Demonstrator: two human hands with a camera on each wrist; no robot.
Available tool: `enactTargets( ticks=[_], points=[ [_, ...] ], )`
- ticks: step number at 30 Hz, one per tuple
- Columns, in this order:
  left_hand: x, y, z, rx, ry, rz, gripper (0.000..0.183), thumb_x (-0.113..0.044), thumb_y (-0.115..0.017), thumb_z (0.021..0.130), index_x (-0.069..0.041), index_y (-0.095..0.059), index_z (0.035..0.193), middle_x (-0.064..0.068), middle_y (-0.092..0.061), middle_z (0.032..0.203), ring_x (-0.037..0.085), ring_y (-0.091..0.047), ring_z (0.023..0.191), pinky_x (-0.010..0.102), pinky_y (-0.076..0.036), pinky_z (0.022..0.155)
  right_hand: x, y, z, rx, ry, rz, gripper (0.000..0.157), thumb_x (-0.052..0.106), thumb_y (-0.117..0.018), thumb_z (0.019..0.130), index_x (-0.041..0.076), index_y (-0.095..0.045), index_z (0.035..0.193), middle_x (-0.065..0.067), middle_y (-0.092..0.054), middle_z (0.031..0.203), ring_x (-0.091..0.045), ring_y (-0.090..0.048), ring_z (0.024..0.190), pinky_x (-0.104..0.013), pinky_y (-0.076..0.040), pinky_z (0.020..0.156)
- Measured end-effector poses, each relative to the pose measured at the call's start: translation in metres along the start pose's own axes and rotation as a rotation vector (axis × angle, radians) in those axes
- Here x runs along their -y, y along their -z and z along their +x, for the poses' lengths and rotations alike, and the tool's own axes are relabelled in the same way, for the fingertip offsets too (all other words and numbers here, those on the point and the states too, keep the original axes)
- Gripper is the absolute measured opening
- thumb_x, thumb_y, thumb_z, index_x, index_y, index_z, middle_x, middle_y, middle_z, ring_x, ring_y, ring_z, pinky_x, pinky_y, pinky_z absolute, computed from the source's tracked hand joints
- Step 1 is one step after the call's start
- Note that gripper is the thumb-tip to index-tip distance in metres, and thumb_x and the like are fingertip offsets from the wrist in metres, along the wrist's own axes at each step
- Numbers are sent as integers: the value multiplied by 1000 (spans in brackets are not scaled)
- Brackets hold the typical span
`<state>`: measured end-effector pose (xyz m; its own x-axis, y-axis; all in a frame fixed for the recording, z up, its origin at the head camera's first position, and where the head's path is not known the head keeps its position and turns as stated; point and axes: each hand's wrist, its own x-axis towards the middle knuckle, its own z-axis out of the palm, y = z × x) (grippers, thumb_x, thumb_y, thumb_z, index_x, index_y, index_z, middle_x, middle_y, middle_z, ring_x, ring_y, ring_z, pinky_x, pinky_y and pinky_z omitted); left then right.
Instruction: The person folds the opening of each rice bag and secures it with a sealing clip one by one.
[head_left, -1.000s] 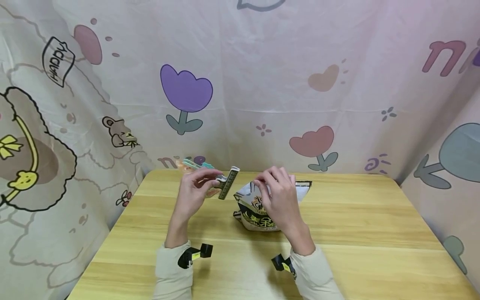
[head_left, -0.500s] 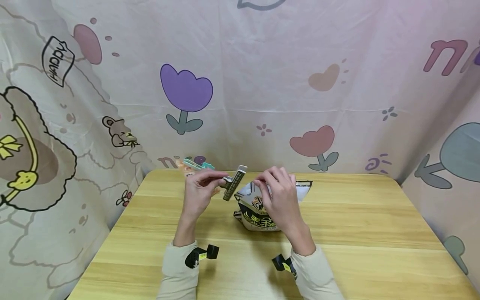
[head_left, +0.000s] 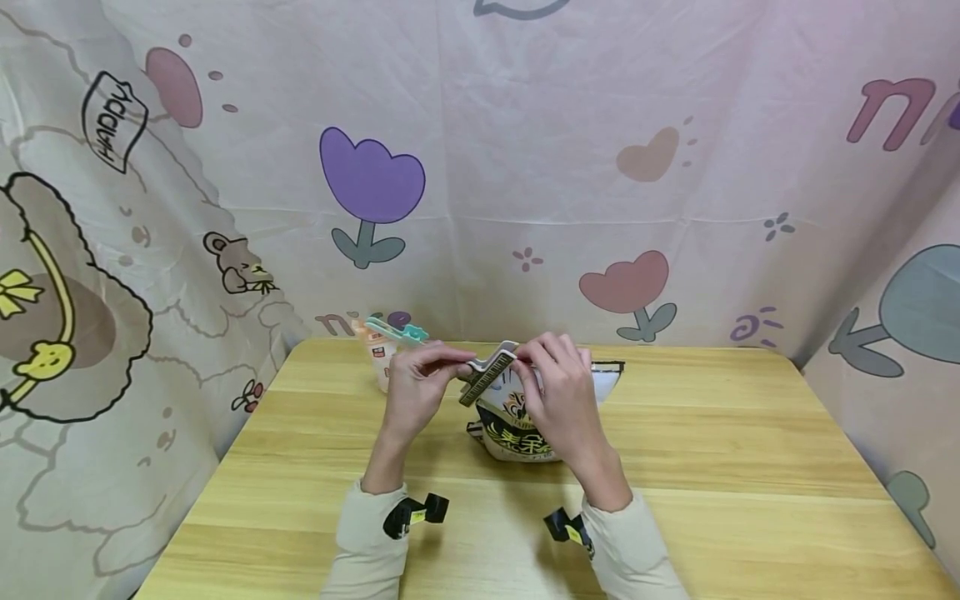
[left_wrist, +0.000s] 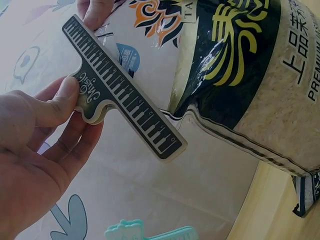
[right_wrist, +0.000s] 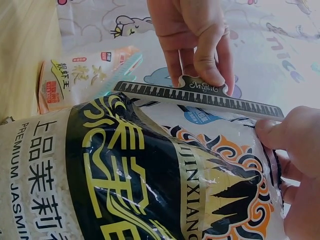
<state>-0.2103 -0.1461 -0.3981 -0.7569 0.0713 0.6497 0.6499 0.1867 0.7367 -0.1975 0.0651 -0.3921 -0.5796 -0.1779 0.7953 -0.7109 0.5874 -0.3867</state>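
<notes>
My left hand pinches the handle of a dark clip with a piano-key pattern and "Music" lettering. In the head view the clip is tilted at the upper left of a bag of rice. The right wrist view shows it lying along the bag's side edge, beside the upper part; I cannot tell whether its jaws are around the edge. My right hand pinches the bag's top edge between thumb and fingers and hides part of it. Rice grains show through the bag's clear lower part.
Behind my left hand stands an orange-and-white food package with a turquoise clip at its top. The wooden table ends at a printed cloth backdrop. Each sleeve carries a small black wrist camera.
My left hand has moved right with the piano-key clip, bringing it up to the rice bag and tilting it further over. The right hand stays in place on the bag's top.
</notes>
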Motion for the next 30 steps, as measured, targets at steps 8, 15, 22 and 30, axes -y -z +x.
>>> enactTargets(
  ticks=[8,15,22,30],
  points=[
    [0,-2,0,6,-16,1,14,8,-78,83,1,-80,94,11,-76,88,18,-66,75,20,-52,64,1,6,1,20,-9,42,8,6,-75,93,8,-70,99,0,-66,96,-19,-51,87,-38,-34,79],
    [-3,-4,1,-5,-34,25,14,6,-79,83,-3,-81,94,5,-77,88,21,-65,72,20,-48,61,-4,25,4,101,-57,21,10,10,-75,93,11,-72,102,2,-69,101,-18,-56,94,-42,-35,86],
    [-3,-8,1,-12,-66,55,13,4,-80,83,-4,-82,93,5,-77,86,23,-67,71,24,-50,60,-19,46,2,136,-108,3,12,5,-79,88,13,-73,95,4,-69,93,-18,-56,89,-44,-34,86],
    [-3,-10,0,7,-79,84,14,5,-80,83,-4,-81,94,3,-76,87,20,-70,74,23,-55,65,-16,41,1,90,-70,21,8,5,-76,92,11,-72,93,3,-66,89,-18,-54,86,-39,-31,78]
  ],
)
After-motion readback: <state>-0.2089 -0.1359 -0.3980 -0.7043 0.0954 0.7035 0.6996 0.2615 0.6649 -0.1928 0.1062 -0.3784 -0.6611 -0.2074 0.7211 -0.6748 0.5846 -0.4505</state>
